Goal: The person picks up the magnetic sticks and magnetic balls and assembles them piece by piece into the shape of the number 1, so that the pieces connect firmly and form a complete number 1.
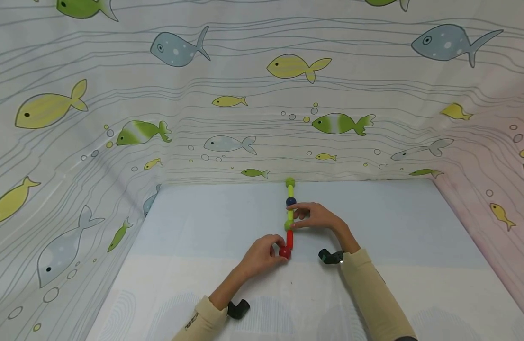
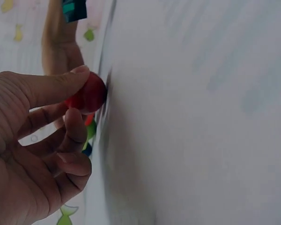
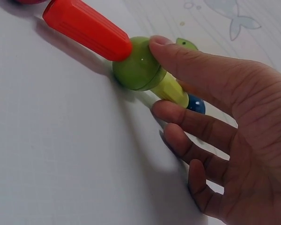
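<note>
A toy chain of balls and sticks runs away from me along the table. Its far end is a green ball (image 1: 290,182), followed by a yellow stick, a dark blue ball (image 1: 291,201), another yellow stick (image 3: 171,89), a nearer green ball (image 3: 138,63) and a red stick (image 3: 89,29). At the near end of the red stick, my left hand (image 1: 259,255) pinches a red ball (image 2: 91,93) between thumb and fingers. My right hand (image 1: 315,216) holds the chain's middle, thumb against the nearer green ball, fingers about the yellow stick.
The chain lies on a pale blue and white table (image 1: 211,218). A fish-patterned cloth (image 1: 262,118) rises behind it and at both sides. Black wrist cameras are strapped at the left (image 1: 239,309) and right (image 1: 330,256) sleeves.
</note>
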`<state>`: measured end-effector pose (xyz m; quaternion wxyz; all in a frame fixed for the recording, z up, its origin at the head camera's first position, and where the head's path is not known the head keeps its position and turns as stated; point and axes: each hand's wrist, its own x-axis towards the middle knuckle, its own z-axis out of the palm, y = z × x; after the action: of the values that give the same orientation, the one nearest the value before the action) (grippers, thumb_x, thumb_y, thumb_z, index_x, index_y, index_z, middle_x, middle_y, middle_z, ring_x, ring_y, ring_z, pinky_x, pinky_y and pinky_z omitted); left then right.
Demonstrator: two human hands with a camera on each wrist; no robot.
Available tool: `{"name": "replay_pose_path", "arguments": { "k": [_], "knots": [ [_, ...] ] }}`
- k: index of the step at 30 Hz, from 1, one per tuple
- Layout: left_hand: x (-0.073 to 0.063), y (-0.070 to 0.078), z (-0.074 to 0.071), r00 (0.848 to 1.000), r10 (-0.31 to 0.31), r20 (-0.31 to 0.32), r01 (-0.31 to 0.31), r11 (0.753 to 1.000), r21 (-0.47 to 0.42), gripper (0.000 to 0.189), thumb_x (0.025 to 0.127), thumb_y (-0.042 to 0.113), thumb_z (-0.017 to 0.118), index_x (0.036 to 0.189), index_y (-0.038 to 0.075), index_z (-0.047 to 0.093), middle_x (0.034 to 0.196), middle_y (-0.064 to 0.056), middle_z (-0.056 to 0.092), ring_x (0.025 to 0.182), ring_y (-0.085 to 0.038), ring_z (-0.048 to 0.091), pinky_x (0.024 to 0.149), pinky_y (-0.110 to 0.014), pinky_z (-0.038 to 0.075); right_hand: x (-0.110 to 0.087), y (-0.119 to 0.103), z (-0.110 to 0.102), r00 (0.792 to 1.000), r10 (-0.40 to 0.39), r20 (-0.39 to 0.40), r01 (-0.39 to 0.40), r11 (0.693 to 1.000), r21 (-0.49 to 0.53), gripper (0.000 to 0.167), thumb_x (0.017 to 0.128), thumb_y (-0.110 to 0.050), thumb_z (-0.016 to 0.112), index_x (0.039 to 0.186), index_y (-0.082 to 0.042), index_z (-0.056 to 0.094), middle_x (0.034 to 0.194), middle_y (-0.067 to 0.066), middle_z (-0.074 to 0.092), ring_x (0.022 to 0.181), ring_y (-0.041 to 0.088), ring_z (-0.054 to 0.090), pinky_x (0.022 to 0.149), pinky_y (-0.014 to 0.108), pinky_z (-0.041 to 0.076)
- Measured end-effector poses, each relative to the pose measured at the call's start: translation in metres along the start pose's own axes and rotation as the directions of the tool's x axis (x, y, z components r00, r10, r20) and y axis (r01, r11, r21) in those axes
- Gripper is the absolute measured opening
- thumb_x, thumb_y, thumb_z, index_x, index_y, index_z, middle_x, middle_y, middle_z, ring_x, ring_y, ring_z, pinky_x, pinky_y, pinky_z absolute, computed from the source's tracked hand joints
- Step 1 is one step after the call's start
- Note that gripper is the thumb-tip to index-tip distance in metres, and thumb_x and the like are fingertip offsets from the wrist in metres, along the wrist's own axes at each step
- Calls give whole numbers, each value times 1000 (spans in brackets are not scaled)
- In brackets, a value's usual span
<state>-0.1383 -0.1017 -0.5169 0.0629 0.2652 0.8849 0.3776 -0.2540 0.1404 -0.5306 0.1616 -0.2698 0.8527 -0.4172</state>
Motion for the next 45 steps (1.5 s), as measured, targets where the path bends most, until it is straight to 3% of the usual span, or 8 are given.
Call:
{"name": "replay_pose_path", "arguments": {
  "k": [6, 13, 24, 37, 45],
  "knots": [
    [0, 1, 2, 1000, 18, -6, -18, 999, 37, 32, 81, 16, 83, 107, 11, 66, 96, 1, 63, 77, -17, 57, 68, -20, 48, 1, -1, -1, 1000, -10, -12, 10, 1000, 1, 62, 81, -37, 82, 135, -14, 60, 105, -2, 68, 98, 17, 60, 88, 39, 48],
    [1, 0, 3, 1000, -27, -16, 28, 997, 65, 32, 80, 21, 84, 107, 16, 67, 98, -1, 61, 76, -9, 53, 68, -19, 47, 2, -2, -1, 1000, -10, -14, 10, 1000, -1, 63, 81, -37, 82, 136, -15, 59, 105, -3, 69, 97, 16, 61, 88, 39, 48],
    [-2, 1, 3, 1000, 19, -13, -18, 997, 80, 31, 83, 19, 82, 111, 15, 68, 99, -1, 63, 75, -15, 58, 64, -20, 46, 2, -3, -1, 1000, -1, 14, 1, 1000, -8, 64, 84, -37, 79, 139, -13, 56, 95, -8, 70, 93, 13, 63, 87, 40, 47],
    [-5, 2, 5, 999, 46, -21, -43, 992, 119, 31, 85, 17, 80, 113, 17, 68, 101, 2, 64, 71, -4, 52, 63, -19, 45, 0, -4, 0, 1000, 17, 21, -17, 1000, 19, 64, 85, -36, 78, 140, -13, 55, 99, -5, 72, 97, 15, 64, 91, 44, 47],
    [-5, 5, 5, 999, 46, -22, -41, 984, 171, 34, 84, 15, 80, 115, 15, 65, 104, 0, 63, 72, -5, 54, 62, -18, 45, -1, -2, -1, 1000, 4, 22, -5, 999, 41, 62, 85, -32, 79, 140, -13, 55, 101, -3, 72, 97, 15, 65, 91, 43, 48]
  ]
}}
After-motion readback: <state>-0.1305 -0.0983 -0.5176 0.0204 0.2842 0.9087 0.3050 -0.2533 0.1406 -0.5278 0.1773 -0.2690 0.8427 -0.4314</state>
